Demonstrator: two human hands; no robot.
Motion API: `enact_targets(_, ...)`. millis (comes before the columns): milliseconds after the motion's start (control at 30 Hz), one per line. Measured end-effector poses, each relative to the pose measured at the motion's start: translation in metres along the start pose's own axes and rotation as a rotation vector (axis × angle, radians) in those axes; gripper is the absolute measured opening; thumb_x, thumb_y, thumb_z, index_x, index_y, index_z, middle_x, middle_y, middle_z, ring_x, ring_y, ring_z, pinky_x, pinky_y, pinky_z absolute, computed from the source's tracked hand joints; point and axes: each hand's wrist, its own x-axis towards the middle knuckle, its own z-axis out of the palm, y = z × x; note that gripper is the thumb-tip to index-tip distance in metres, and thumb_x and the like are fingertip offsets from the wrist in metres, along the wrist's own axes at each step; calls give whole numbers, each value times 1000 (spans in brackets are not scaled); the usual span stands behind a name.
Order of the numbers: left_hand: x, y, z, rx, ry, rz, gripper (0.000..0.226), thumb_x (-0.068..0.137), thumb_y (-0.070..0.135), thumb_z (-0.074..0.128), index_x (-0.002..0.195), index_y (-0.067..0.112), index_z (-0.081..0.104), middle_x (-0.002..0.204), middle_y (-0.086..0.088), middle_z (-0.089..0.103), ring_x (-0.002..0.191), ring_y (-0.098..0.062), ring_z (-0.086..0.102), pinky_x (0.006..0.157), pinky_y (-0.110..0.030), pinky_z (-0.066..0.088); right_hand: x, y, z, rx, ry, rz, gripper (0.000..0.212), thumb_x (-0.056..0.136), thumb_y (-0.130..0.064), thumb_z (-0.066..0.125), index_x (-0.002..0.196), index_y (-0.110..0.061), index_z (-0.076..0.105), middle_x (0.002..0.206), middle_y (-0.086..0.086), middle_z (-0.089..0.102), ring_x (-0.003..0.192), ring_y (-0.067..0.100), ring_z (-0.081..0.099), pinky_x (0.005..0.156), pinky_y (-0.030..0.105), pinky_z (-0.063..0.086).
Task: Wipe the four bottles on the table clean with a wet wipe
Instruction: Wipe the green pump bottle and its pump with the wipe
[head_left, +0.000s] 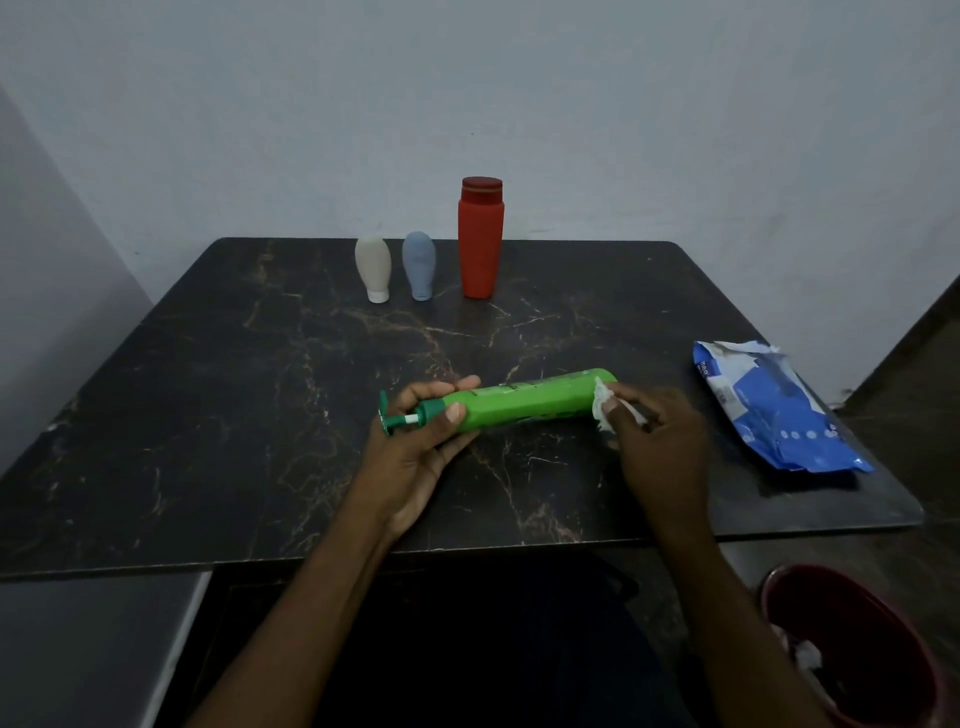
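Head | my left hand (421, 431) grips green bottle (530, 400) | right hand (660, 431) pinches wet wipe (602, 410), wiping its 3 o'clock end | next: probably rotate it

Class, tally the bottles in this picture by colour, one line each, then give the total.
Green pump bottle: 1
Red bottle: 1
Blue-grey squeeze bottle: 1
Beige squeeze bottle: 1
Total: 4
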Motion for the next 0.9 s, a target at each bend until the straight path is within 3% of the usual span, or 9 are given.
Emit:
enact_targets(100, 3, 1, -2, 4, 69, 17, 67, 53, 26, 101, 108, 3, 69, 131, -20, 66, 121, -31, 65, 96, -38, 58, -4, -2, 2, 7, 13, -17, 23, 92, -20, 70, 114, -21, 72, 108, -4, 61, 89, -15, 56, 71, 0, 41)
enact_targets(167, 3, 3, -4, -6, 103, 7, 57, 53, 23, 100, 103, 7, 77, 123, -17, 70, 115, -27, 68, 90, -32, 59, -7, -3, 5, -22, 27, -34, 23, 92, -19, 69, 115, -19, 72, 109, -3, 60, 88, -15, 55, 71, -4, 37)
enact_targets(300, 4, 2, -2, -18, 179, 21, 42, 74, 1, 74, 115, 8, 68, 119, -15, 72, 111, -28, 70, 92, -38, 61, -11, -5, 10, -48, 42, -44, 24, 94, -19, 66, 118, -18, 71, 111, -2, 61, 89, -6, 55, 72, -3, 40)
enact_targets(433, 3, 8, -11, 31, 172, 24, 31, 75, -5, 69, 103, 5, 63, 117, -18, 73, 112, -30, 71, 88, -37, 62, -11, -4, 10, -66, 42, -62, 25, 95, -18, 65, 119, -18, 70, 110, -3, 60, 92, 4, 59, 78, 8, 44)
enact_targets(533, 2, 19, -24, 259, 174, -20, 35, 68, -1, 76, 103, 1, 71, 111, -15, 76, 110, -31, 71, 88, -32, 62, -11, -3, 12, -86, 37, -66, 25, 95, -18, 65, 120, -16, 69, 111, -4, 59, 95, 6, 59, 81, 16, 50)
enact_targets(633, 3, 31, -35, 671, 127, 53, 37, 71, 4, 84, 107, 9, 78, 106, -3, 78, 104, -17, 73, 86, -21, 58, -10, -2, 12, -102, 26, -64, 25, 95, -18, 65, 120, -17, 69, 113, -2, 62, 95, 3, 59, 74, 1, 42)
enact_targets(733, 5, 39, -42, 1000, 111, 92, 37, 74, 13, 87, 109, 20, 79, 104, 8, 77, 97, -1, 70, 80, -7, 51, -9, -5, 14, -120, 34, -60, 24, 95, -15, 65, 119, -14, 70, 114, 2, 65, 93, 3, 59, 72, -5, 39)
enact_targets(900, 4, 41, -43, 1122, 95, 123, 35, 75, 21, 88, 109, 26, 79, 100, 10, 78, 94, -4, 71, 87, -25, 55, -23, -29, 34, -159, -22, -65, 24, 97, -15, 62, 119, -13, 70, 118, 4, 62, 90, 6, 59, 68, -1, 44)
